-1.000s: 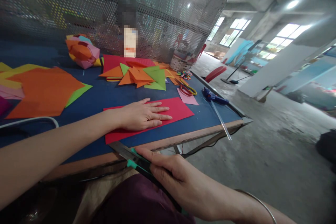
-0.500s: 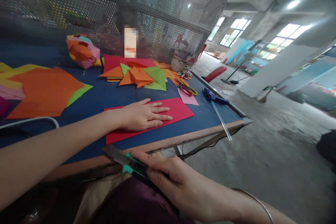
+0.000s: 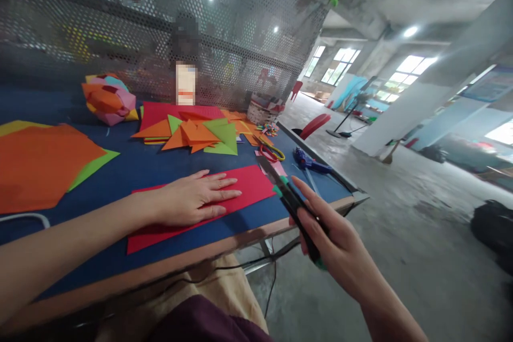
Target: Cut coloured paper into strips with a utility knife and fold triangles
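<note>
My left hand [image 3: 192, 197] lies flat, fingers spread, on a red paper strip [image 3: 252, 184] near the front edge of the blue table [image 3: 160, 157]. My right hand [image 3: 336, 240] is raised off the table's right front corner and grips a black and green utility knife [image 3: 290, 200]. The knife's blade points up and left toward the far end of the red strip, just above it.
Orange and green sheets [image 3: 36, 163] lie at the left. A pile of folded triangles [image 3: 196, 133], a folded paper ball [image 3: 107, 99], scissors [image 3: 270, 152], a blue glue gun [image 3: 306, 160] and a basket [image 3: 260, 112] sit farther back. A perforated metal screen [image 3: 160, 26] stands behind the table. Concrete floor lies to the right.
My right hand has lifted the knife from below the table's front edge up and to the right, to the strip's far end. The camera view has shifted. My left hand stays on the strip.
</note>
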A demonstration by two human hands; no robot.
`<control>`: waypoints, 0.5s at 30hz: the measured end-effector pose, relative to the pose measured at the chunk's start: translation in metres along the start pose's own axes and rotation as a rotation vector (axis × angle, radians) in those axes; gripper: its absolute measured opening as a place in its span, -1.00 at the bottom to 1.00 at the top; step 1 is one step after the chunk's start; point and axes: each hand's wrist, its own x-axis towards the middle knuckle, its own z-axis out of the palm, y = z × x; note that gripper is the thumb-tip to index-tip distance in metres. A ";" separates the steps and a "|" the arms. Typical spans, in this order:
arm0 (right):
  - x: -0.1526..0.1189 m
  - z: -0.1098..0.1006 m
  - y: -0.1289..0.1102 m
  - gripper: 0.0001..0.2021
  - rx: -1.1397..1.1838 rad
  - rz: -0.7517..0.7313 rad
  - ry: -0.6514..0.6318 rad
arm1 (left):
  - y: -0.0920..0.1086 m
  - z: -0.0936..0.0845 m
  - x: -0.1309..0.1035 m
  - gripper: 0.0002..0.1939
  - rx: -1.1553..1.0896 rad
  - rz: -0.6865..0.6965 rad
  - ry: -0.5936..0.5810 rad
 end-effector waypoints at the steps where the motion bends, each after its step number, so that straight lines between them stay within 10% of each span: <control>1: 0.009 0.000 0.011 -0.44 -0.175 -0.020 0.068 | 0.003 0.000 -0.002 -0.44 0.007 -0.044 0.017; 6: 0.042 0.014 0.047 -0.45 -0.554 0.007 0.256 | 0.018 0.003 -0.017 -0.01 0.030 -0.259 0.061; 15: 0.061 0.025 0.067 -0.47 -0.657 0.000 0.328 | 0.009 0.006 -0.050 -0.15 0.124 -0.325 0.109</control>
